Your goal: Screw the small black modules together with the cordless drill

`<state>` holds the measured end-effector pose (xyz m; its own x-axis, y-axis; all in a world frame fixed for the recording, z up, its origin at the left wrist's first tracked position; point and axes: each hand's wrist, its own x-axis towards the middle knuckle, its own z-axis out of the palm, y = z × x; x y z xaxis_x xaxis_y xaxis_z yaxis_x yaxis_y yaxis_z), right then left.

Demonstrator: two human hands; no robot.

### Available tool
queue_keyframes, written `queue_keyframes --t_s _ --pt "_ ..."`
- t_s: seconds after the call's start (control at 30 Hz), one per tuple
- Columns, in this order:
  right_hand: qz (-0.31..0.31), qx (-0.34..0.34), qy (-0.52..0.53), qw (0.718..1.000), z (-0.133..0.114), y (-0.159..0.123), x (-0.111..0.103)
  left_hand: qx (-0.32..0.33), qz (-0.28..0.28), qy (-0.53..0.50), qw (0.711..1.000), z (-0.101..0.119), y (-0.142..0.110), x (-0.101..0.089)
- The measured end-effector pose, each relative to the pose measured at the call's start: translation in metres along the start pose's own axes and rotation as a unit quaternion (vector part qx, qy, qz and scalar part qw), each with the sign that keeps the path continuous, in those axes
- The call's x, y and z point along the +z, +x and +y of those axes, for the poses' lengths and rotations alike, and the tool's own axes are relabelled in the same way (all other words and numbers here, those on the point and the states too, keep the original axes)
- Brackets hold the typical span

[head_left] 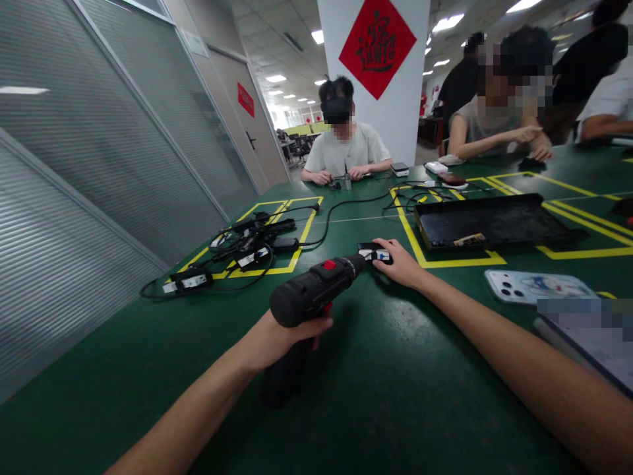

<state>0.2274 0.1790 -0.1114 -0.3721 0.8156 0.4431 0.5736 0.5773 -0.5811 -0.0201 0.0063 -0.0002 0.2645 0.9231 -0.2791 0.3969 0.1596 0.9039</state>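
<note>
Black, pistol-shaped cordless drill with a red switch on top sits in my left hand, whose fingers wrap its handle, above a dark green tabletop. Its nose points away from me at a small black box with a white label, gripped by my right hand; I cannot tell whether the bit touches it. My hands are apart. Beyond, to the left, lies a tangle of black cables and adapters; to the right, a shallow black rectangular tray and, nearer, a pale blue-cased phone. Across the table sits a person in a white T-shirt.
</note>
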Motion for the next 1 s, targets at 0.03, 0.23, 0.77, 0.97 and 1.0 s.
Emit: queue_keyframes --t_s 0.03,0.23,0.77,0.97,1.0 --pt "0.0 -0.001 0.0 1.0 -0.0004 -0.0001 -0.0002 -0.002 0.001 0.0 1.0 -0.0004 0.0002 0.0" --pt "0.0 0.003 0.001 1.0 -0.0016 0.0002 -0.0004 0.016 0.016 -0.02 1.0 0.0009 0.0006 0.0012" --pt "0.001 0.0 0.005 1.0 -0.0002 0.0005 -0.0023 0.011 0.013 -0.057 0.998 -0.0033 0.0005 -0.0015" --pt "0.006 0.002 0.008 1.0 0.0 0.0006 -0.0014 0.014 0.02 -0.037 0.999 0.0 0.0008 0.0013" --pt "0.007 0.002 0.008 1.0 -0.0005 0.0005 -0.0015 0.012 0.02 -0.028 0.999 0.0014 0.0008 0.0017"
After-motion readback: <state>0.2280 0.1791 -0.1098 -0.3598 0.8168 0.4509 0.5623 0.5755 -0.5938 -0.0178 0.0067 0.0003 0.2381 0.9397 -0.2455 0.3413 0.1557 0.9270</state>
